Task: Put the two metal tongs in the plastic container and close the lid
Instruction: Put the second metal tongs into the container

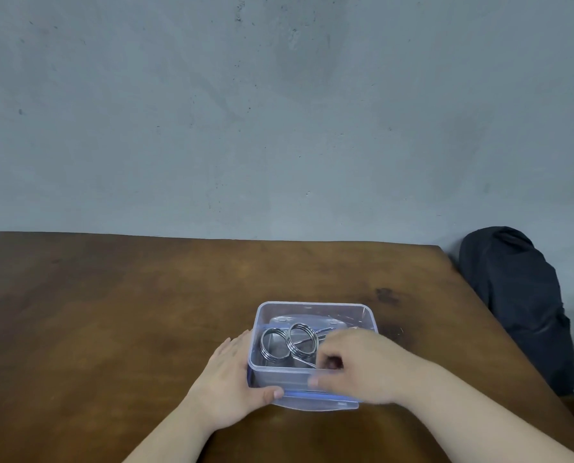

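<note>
A clear plastic container (pixel 312 307) with a blue seal stands on the wooden table near its front edge. Two metal tongs (pixel 287 340) with coiled ends lie inside it, coils at the left and arms running right under my hand. My left hand (pixel 232 379) grips the container's left wall, thumb on the front corner. My right hand (pixel 362 365) hovers over the container's right half with fingers curled down inside and its thumb by the front wall; what it holds is hidden. A clear flat piece with a blue strip, apparently the lid (pixel 315 404), shows at the container's front foot.
The brown wooden table (pixel 145 312) runs to a grey wall at the back. Its right edge slants down past a dark bag (pixel 519 302) that leans beside it. A dark stain marks the wood behind the container.
</note>
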`<action>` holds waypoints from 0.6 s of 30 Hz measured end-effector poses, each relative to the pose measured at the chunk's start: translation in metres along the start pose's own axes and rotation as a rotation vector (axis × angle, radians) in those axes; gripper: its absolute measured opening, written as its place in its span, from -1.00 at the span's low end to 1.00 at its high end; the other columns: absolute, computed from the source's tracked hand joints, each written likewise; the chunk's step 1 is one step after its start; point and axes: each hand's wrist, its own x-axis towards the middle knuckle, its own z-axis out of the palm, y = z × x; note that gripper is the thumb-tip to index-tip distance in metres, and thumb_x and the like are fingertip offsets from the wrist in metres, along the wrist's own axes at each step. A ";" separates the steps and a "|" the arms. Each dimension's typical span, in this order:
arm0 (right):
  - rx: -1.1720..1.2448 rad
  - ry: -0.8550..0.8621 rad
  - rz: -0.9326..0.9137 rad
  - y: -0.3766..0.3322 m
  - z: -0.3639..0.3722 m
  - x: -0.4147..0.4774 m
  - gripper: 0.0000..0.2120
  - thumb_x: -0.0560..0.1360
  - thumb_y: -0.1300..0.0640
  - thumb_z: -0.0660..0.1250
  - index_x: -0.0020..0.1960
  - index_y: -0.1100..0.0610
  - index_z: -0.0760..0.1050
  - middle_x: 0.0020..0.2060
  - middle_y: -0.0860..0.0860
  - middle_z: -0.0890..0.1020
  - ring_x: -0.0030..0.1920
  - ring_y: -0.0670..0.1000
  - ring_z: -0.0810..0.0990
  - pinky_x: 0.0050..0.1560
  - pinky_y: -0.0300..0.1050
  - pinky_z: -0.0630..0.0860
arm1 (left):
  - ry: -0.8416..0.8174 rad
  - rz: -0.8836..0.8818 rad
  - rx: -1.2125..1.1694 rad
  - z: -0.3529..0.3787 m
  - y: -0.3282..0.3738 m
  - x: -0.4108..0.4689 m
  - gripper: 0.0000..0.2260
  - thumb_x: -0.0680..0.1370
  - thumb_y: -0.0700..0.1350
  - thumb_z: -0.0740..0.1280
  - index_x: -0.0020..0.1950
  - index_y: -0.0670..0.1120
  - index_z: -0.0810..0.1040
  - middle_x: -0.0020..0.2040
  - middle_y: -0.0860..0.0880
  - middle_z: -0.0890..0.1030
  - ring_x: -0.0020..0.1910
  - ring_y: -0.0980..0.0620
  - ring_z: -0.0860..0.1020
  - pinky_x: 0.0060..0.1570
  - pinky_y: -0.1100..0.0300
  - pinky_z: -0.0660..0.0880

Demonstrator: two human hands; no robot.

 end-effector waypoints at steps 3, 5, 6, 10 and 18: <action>-0.276 0.011 -0.093 -0.003 0.012 -0.005 -0.72 0.51 -0.18 0.31 -0.16 0.04 0.49 -0.22 -0.08 0.48 -0.10 0.05 0.51 -0.14 -0.04 0.33 | -0.073 0.008 0.048 0.000 0.000 -0.001 0.06 0.23 0.60 0.34 0.60 0.31 -0.06 0.65 0.18 0.05 0.62 0.12 -0.02 0.59 -0.11 0.02; -0.281 0.044 -0.091 -0.002 0.015 -0.004 -0.78 0.58 -0.04 0.26 -0.19 0.02 0.41 -0.21 -0.06 0.46 -0.16 0.05 0.43 -0.13 -0.05 0.28 | -0.142 -0.009 0.110 -0.002 0.003 -0.002 0.21 0.12 0.67 0.28 0.61 0.25 -0.18 0.66 0.10 -0.15 0.62 0.09 -0.24 0.61 -0.05 -0.10; -0.275 0.052 -0.090 -0.001 0.016 -0.004 -0.78 0.60 -0.01 0.24 -0.20 0.01 0.38 -0.21 -0.08 0.43 -0.17 0.03 0.38 -0.13 -0.05 0.27 | -0.165 -0.028 0.138 -0.005 0.008 -0.004 0.25 0.07 0.69 0.23 0.61 0.23 -0.20 0.66 0.09 -0.21 0.60 0.09 -0.30 0.61 -0.02 -0.14; -0.228 0.092 -0.055 0.006 0.011 -0.008 -0.75 0.64 -0.01 0.21 -0.20 0.00 0.32 -0.21 -0.10 0.39 -0.17 0.01 0.37 -0.15 -0.01 0.36 | -0.164 -0.009 0.243 -0.004 0.015 -0.011 0.03 0.24 0.65 0.14 0.62 0.26 -0.03 0.63 0.21 -0.16 0.60 0.10 -0.28 0.59 0.03 -0.20; -0.225 0.190 -0.003 0.031 -0.014 0.000 -0.71 0.63 -0.04 0.23 -0.22 0.02 0.31 -0.23 -0.10 0.40 -0.18 0.01 0.40 -0.13 0.00 0.42 | 0.106 0.536 0.344 0.000 0.015 -0.024 -0.77 0.67 0.11 0.17 0.12 0.16 0.61 0.04 0.27 0.71 0.11 0.23 0.63 0.31 0.17 0.36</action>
